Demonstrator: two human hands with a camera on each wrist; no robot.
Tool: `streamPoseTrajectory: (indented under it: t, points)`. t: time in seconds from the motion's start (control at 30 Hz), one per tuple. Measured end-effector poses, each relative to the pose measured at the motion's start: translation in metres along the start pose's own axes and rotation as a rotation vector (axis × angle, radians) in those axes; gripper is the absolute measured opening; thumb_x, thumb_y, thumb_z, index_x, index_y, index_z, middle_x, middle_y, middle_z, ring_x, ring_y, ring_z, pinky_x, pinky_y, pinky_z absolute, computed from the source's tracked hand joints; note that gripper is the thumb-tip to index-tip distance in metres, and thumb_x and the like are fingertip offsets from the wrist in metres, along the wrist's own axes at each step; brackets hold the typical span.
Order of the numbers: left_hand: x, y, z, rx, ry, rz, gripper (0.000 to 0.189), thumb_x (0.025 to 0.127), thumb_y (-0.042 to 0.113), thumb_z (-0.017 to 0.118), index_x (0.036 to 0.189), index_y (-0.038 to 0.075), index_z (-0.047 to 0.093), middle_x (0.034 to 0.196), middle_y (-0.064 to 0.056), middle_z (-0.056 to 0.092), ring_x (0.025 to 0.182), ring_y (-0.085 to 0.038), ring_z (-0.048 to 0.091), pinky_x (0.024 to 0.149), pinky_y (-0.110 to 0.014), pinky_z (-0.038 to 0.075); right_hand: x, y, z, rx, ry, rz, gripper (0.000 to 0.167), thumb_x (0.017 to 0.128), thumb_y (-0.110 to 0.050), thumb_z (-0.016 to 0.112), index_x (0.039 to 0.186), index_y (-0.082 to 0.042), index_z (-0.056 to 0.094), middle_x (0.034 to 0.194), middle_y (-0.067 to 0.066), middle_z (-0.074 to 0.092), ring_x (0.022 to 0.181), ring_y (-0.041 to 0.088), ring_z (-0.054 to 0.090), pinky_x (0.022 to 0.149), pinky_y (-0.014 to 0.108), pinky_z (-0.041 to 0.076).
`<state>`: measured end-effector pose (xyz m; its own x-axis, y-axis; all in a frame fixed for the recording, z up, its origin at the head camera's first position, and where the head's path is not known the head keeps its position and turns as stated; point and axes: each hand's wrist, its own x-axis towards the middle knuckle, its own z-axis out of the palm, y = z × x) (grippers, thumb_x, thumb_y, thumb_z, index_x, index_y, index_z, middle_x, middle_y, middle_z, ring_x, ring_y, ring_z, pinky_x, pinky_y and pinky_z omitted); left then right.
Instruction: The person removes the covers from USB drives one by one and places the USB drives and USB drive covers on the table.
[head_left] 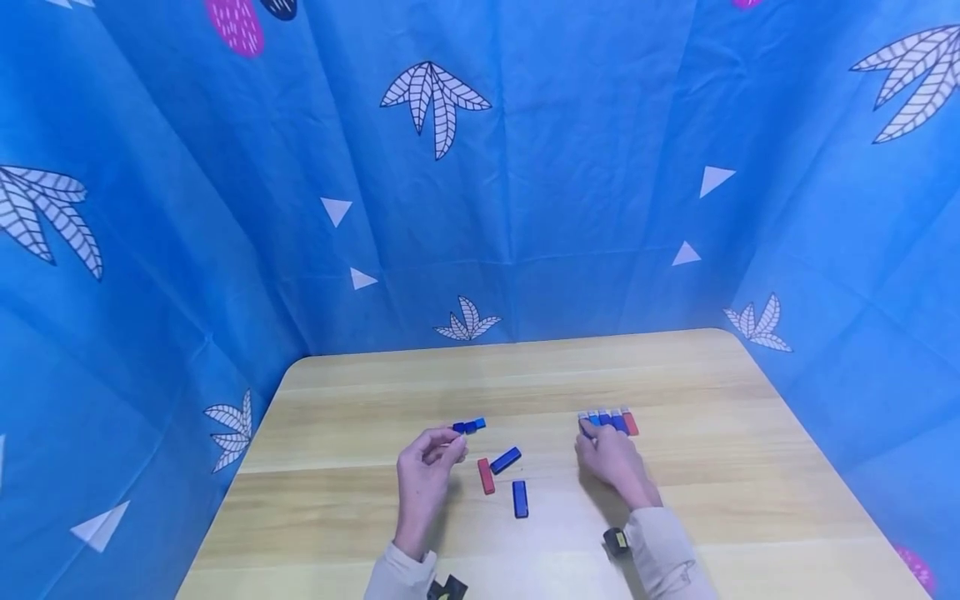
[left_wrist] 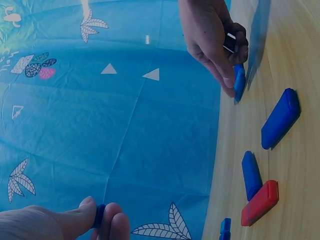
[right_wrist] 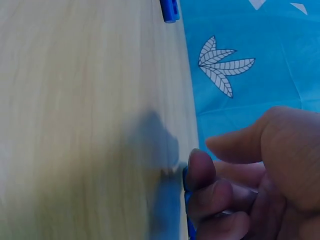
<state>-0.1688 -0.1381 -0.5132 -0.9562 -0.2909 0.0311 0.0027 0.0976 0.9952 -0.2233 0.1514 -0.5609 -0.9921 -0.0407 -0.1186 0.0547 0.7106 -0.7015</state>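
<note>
1 blue piece sits between the left hand's thumb and fingers

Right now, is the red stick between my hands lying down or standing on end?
Lying down: the head view shows the red stick stretched lengthwise along the table.

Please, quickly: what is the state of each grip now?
Left grip: closed, pinching a small blue piece.
Right grip: at the row of sticks; whether it holds one cannot be told.

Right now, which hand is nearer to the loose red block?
Left. The left hand is just left of the red block; the right hand is farther right, at the block row.
</note>
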Motion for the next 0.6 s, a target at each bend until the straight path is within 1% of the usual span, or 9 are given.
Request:
streamPoseTrajectory:
  t: [0.07, 0.17, 0.23, 0.33, 0.43, 0.6]
  points:
    - [0.000, 0.000, 0.001, 0.003, -0.012, -0.014, 0.017, 0.088, 0.015, 0.078, 0.102, 0.006, 0.074, 0.097, -0.018, 0.077, 0.079, -0.018, 0.075, 0.071, -0.025, 0.058, -0.001, -0.002, -0.002, 0.010, 0.026, -0.008, 0.055, 0.101, -0.025, 0.058, 0.151, -0.005, 0.046, 0.054, -0.003, 0.045, 0.041, 0.008, 0.033, 0.038, 0.023, 0.032]
    - [0.001, 0.000, 0.000, 0.021, -0.032, -0.010, 0.020, 0.089, 0.017, 0.078, 0.104, 0.005, 0.074, 0.096, -0.018, 0.078, 0.077, -0.012, 0.074, 0.068, -0.023, 0.054, -0.002, -0.007, -0.004, 0.030, 0.074, -0.023, 0.061, 0.100, -0.025, 0.061, 0.154, -0.006, 0.041, 0.049, -0.007, 0.037, 0.042, 0.009, 0.038, 0.040, 0.024, 0.035]
    - [0.003, 0.000, 0.000, 0.031, -0.051, 0.000, 0.023, 0.088, 0.018, 0.079, 0.106, 0.004, 0.073, 0.094, -0.017, 0.078, 0.078, -0.013, 0.075, 0.066, -0.023, 0.053, -0.002, -0.009, -0.005, 0.043, 0.096, -0.023, 0.062, 0.100, -0.026, 0.062, 0.155, -0.007, 0.039, 0.049, -0.008, 0.037, 0.041, 0.009, 0.039, 0.039, 0.022, 0.034]
    - [0.006, 0.000, 0.000, 0.040, -0.069, 0.004, 0.027, 0.088, 0.017, 0.080, 0.107, 0.000, 0.071, 0.094, -0.017, 0.078, 0.079, -0.014, 0.075, 0.066, -0.024, 0.054, -0.003, -0.012, -0.008, 0.058, 0.106, -0.032, 0.062, 0.100, -0.026, 0.062, 0.155, -0.007, 0.039, 0.049, -0.008, 0.039, 0.041, 0.009, 0.039, 0.039, 0.021, 0.033]
    - [0.009, 0.000, 0.001, 0.051, -0.074, 0.003, 0.028, 0.086, 0.015, 0.081, 0.107, 0.000, 0.071, 0.096, -0.015, 0.078, 0.079, -0.013, 0.075, 0.065, -0.024, 0.056, -0.004, -0.013, -0.009, 0.069, 0.115, -0.053, 0.061, 0.100, -0.025, 0.063, 0.154, -0.005, 0.041, 0.050, -0.007, 0.040, 0.042, 0.009, 0.038, 0.040, 0.021, 0.032]
    - [0.015, 0.000, 0.006, 0.069, -0.081, 0.013, 0.032, 0.081, 0.010, 0.084, 0.108, -0.001, 0.071, 0.094, -0.015, 0.078, 0.078, -0.011, 0.073, 0.062, -0.021, 0.056, -0.006, -0.015, -0.012, 0.077, 0.119, -0.077, 0.062, 0.099, -0.025, 0.065, 0.153, -0.004, 0.042, 0.052, -0.005, 0.045, 0.043, 0.010, 0.041, 0.041, 0.023, 0.035]
